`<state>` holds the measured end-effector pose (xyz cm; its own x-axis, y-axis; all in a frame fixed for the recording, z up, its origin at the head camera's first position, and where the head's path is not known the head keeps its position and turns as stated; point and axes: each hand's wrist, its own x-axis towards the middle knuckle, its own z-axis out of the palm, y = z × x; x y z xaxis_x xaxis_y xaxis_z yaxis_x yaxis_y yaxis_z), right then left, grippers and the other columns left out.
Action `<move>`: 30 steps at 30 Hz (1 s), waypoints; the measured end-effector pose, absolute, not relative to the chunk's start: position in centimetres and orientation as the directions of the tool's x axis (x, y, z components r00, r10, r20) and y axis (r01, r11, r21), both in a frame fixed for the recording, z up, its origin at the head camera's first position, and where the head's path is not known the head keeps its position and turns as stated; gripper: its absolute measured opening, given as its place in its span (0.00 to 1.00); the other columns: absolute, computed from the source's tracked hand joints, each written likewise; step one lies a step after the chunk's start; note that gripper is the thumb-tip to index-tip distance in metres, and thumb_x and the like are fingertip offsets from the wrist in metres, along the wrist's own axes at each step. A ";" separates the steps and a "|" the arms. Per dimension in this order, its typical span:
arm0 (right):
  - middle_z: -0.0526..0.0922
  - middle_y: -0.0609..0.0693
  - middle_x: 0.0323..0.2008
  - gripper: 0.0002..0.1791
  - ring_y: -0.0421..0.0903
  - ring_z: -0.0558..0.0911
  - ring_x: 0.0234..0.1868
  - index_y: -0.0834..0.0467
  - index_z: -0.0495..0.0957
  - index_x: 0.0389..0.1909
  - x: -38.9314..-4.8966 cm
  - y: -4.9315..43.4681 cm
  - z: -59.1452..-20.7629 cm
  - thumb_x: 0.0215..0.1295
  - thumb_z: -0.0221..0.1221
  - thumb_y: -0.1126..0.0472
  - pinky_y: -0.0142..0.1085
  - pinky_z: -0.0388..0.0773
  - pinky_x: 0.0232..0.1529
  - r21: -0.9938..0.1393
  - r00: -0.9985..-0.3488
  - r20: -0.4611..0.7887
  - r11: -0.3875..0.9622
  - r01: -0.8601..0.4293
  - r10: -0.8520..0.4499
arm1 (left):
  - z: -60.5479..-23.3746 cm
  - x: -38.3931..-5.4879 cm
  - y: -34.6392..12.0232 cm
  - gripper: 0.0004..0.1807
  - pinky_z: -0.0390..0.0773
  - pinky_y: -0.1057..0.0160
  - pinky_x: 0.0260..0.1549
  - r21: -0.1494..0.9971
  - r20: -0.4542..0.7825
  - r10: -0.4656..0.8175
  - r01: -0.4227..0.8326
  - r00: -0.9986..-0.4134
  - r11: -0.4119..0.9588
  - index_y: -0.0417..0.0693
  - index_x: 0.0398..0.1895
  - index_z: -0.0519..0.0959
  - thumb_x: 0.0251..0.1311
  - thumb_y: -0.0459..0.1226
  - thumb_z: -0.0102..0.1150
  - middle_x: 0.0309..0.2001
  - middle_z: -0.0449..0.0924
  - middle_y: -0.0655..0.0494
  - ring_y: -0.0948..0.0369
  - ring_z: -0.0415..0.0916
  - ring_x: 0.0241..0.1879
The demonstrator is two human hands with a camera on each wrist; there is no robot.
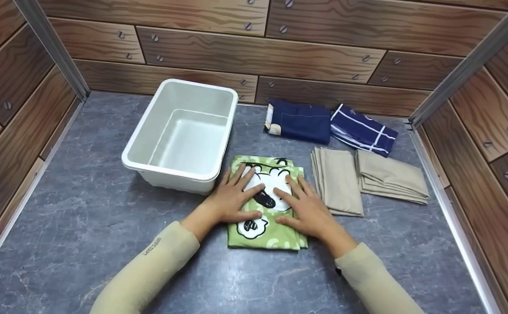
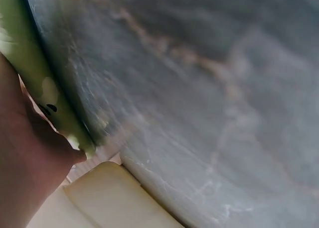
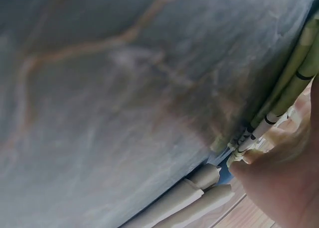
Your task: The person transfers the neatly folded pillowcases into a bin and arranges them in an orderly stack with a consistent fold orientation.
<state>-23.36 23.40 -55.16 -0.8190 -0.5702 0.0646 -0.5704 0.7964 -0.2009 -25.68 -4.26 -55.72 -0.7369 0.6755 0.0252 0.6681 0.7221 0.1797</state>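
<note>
A folded green cloth (image 1: 275,235) with white cartoon sheep lies flat on the table in the head view. My left hand (image 1: 230,198) rests on its left side, fingers spread and straight. On its right side lies my right hand (image 1: 308,209), fingers also spread over the print. Both wrist views show the green cloth's folded edge, at the far left beside my left hand (image 2: 35,153) and at the right beside my right hand (image 3: 279,173). Layers of the fold show at the cloth's right edge.
A white plastic bin (image 1: 179,172) stands just left of the cloth. To the right lie two folded beige cloths, one upright (image 1: 336,183) and one slanted (image 1: 393,176). Behind them are a folded navy cloth (image 1: 301,122) and a navy cloth with white lines (image 1: 363,128). Wood-patterned walls (image 1: 219,43) surround the table.
</note>
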 end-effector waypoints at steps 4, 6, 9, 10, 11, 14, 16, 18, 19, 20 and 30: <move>0.54 0.62 0.77 0.38 0.70 0.50 0.76 0.44 0.65 0.74 -23.7 23.5 -55.1 0.66 0.57 0.35 0.64 0.50 0.73 -0.169 -0.841 0.111 0.824 -0.541 -0.530 | -55.8 -25.7 -4.4 0.48 0.37 0.32 0.72 0.185 0.034 0.684 0.677 -0.729 0.712 0.64 0.79 0.56 0.59 0.74 0.40 0.80 0.40 0.43 0.39 0.31 0.78; 0.55 0.62 0.76 0.35 0.69 0.52 0.75 0.45 0.66 0.73 -23.7 23.6 -55.2 0.67 0.57 0.39 0.63 0.51 0.73 -0.159 -0.848 0.129 0.833 -0.530 -0.514 | -55.8 -25.8 -4.4 0.48 0.36 0.32 0.72 0.186 0.035 0.692 0.685 -0.721 0.705 0.64 0.79 0.56 0.58 0.75 0.41 0.80 0.41 0.44 0.40 0.32 0.78; 0.56 0.62 0.76 0.33 0.68 0.53 0.75 0.46 0.67 0.72 -23.8 23.6 -55.3 0.69 0.57 0.42 0.62 0.51 0.73 -0.151 -0.839 0.153 0.827 -0.541 -0.521 | -55.9 -25.8 -4.4 0.50 0.36 0.33 0.72 0.180 0.016 0.698 0.689 -0.716 0.702 0.64 0.79 0.54 0.57 0.76 0.41 0.80 0.41 0.44 0.41 0.32 0.78; 0.55 0.62 0.76 0.33 0.68 0.52 0.76 0.45 0.67 0.72 -23.8 23.6 -55.3 0.69 0.57 0.42 0.62 0.51 0.73 -0.157 -0.830 0.160 0.816 -0.556 -0.535 | -55.9 -25.8 -4.4 0.50 0.35 0.33 0.72 0.177 0.006 0.697 0.687 -0.717 0.705 0.65 0.79 0.53 0.57 0.76 0.41 0.80 0.40 0.44 0.41 0.32 0.78; 0.55 0.61 0.77 0.33 0.68 0.52 0.76 0.45 0.67 0.73 -23.8 23.6 -55.3 0.69 0.57 0.41 0.63 0.51 0.73 -0.163 -0.815 0.167 0.800 -0.578 -0.555 | -55.9 -25.8 -4.4 0.50 0.35 0.34 0.72 0.173 -0.004 0.694 0.683 -0.720 0.710 0.65 0.79 0.53 0.57 0.76 0.40 0.80 0.40 0.45 0.42 0.32 0.78; 0.53 0.59 0.78 0.39 0.67 0.50 0.77 0.43 0.64 0.74 -23.6 23.6 -55.3 0.65 0.57 0.33 0.67 0.51 0.71 -0.191 -0.756 0.163 0.732 -0.654 -0.633 | -55.8 -25.7 -4.3 0.51 0.35 0.34 0.72 0.169 -0.021 0.685 0.673 -0.728 0.720 0.66 0.80 0.52 0.57 0.77 0.38 0.81 0.38 0.44 0.41 0.31 0.78; 0.52 0.57 0.78 0.45 0.67 0.48 0.77 0.41 0.62 0.75 -23.5 23.6 -55.2 0.60 0.56 0.27 0.69 0.53 0.69 -0.213 -0.718 0.138 0.688 -0.694 -0.682 | -55.8 -25.7 -4.1 0.51 0.34 0.34 0.72 0.171 -0.025 0.681 0.668 -0.732 0.724 0.65 0.80 0.51 0.57 0.77 0.38 0.81 0.37 0.44 0.41 0.30 0.78; 0.52 0.56 0.79 0.50 0.66 0.47 0.77 0.39 0.61 0.76 -23.3 23.7 -55.1 0.54 0.56 0.22 0.70 0.54 0.68 -0.227 -0.694 0.102 0.662 -0.714 -0.713 | -55.8 -25.7 -4.0 0.51 0.34 0.34 0.72 0.171 -0.026 0.676 0.663 -0.736 0.729 0.65 0.80 0.52 0.57 0.77 0.38 0.80 0.37 0.42 0.41 0.30 0.78; 0.52 0.55 0.79 0.52 0.66 0.47 0.78 0.39 0.60 0.76 -23.2 23.7 -55.1 0.51 0.56 0.20 0.69 0.55 0.67 -0.229 -0.687 0.083 0.658 -0.718 -0.721 | -55.7 -25.6 -4.0 0.51 0.34 0.34 0.72 0.167 -0.031 0.672 0.659 -0.740 0.733 0.66 0.80 0.51 0.56 0.78 0.38 0.80 0.36 0.42 0.41 0.30 0.78; 0.52 0.54 0.79 0.54 0.66 0.47 0.78 0.38 0.59 0.76 -23.2 23.7 -55.1 0.49 0.57 0.18 0.69 0.55 0.67 -0.228 -0.683 0.069 0.655 -0.721 -0.727 | -55.7 -25.6 -3.9 0.51 0.34 0.34 0.72 0.161 -0.035 0.667 0.655 -0.744 0.739 0.66 0.80 0.51 0.56 0.78 0.38 0.80 0.36 0.41 0.41 0.30 0.78; 0.55 0.57 0.77 0.51 0.67 0.49 0.77 0.42 0.64 0.74 -23.9 24.6 -55.0 0.51 0.61 0.25 0.67 0.50 0.71 -0.227 -0.678 0.126 0.645 -0.730 -0.724 | -55.6 -25.2 -3.5 0.51 0.32 0.33 0.72 0.160 -0.086 0.611 0.595 -0.787 0.788 0.66 0.80 0.48 0.57 0.78 0.34 0.79 0.31 0.34 0.38 0.26 0.77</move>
<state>-23.87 24.65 -54.95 -0.6785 -0.7237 0.1262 -0.7299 0.6447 -0.2273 -25.17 -3.50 -55.59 -0.7867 0.6113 -0.0857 0.5948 0.7879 0.1596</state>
